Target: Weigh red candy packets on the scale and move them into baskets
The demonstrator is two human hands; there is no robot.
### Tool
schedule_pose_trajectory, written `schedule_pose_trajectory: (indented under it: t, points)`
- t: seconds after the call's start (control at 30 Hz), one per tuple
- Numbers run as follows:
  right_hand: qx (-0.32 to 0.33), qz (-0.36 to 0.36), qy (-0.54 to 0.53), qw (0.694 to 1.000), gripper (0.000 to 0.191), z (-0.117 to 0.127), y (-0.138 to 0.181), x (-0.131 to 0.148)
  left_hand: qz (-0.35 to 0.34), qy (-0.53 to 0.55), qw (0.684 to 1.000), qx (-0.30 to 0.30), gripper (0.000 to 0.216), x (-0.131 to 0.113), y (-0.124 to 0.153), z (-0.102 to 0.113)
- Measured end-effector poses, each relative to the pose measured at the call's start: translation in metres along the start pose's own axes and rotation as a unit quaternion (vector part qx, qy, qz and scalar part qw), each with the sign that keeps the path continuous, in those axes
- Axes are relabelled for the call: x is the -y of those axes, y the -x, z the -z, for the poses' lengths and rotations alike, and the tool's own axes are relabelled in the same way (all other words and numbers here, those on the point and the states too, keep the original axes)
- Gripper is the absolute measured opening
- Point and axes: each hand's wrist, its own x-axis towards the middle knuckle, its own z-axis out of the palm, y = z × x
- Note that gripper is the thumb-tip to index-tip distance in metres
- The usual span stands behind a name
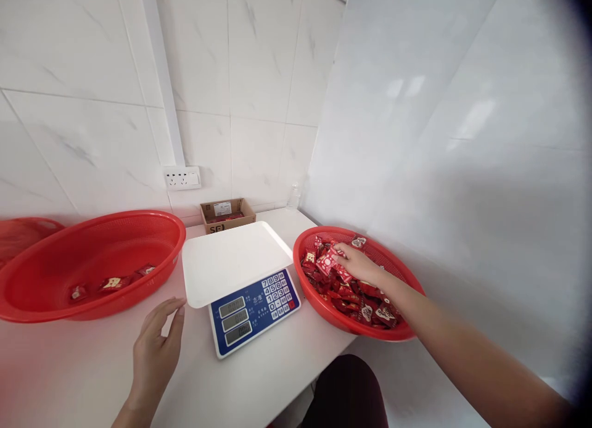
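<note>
Can't really see my fingertips on my right hand [358, 264], they're buried in the pile, but the fingers are pinched together on a few red candy packets [330, 260] that sit at the top of the heap in the smaller red basket [333, 317] on my right. That basket is loaded with the same red wrapped candies and its near edge hangs past the table [83, 372]. My left hand [157, 348] is just resting on the table, fingers loose and apart, holding nothing, tips just beside the white tray of the scale [240, 274]. The scale's displays are too small to read. The big red basket [92, 261] on the left only has a few packets in the bottom. A small cardboard box [227, 214] sits against the wall; can't make out what's inside.
</note>
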Motion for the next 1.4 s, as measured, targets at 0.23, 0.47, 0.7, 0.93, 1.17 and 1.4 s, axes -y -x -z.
schedule_pose_trajectory:
  t: [0.23,0.47,0.7,0.93,1.17,1.4]
  points:
    - [0.05,-0.008,-0.084,0.995,0.033,0.008,0.012,-0.008,-0.006,-0.001,1.0,0.004,0.03,0.001,0.0,-0.001]
    - [0.048,-0.023,-0.069,0.996,0.024,0.013,0.013,-0.006,0.007,0.008,1.0,0.008,0.03,0.001,0.001,-0.001]
    - [-0.011,-0.007,-0.162,0.987,0.029,0.012,-0.013,0.06,-0.015,0.028,0.999,-0.002,0.027,0.002,0.002,-0.003]
    - [0.101,0.018,-0.27,0.957,0.019,-0.048,-0.05,0.154,-0.021,0.049,0.999,-0.012,0.025,0.006,0.001,-0.001]
    - [0.064,-0.004,-0.268,0.961,0.028,-0.07,-0.073,0.16,-0.019,0.058,0.998,-0.011,0.023,0.009,0.002,-0.001]
    - [0.018,-0.015,-0.274,0.962,0.042,-0.061,-0.074,0.146,-0.021,0.056,0.998,-0.005,0.023,0.009,0.003,-0.002]
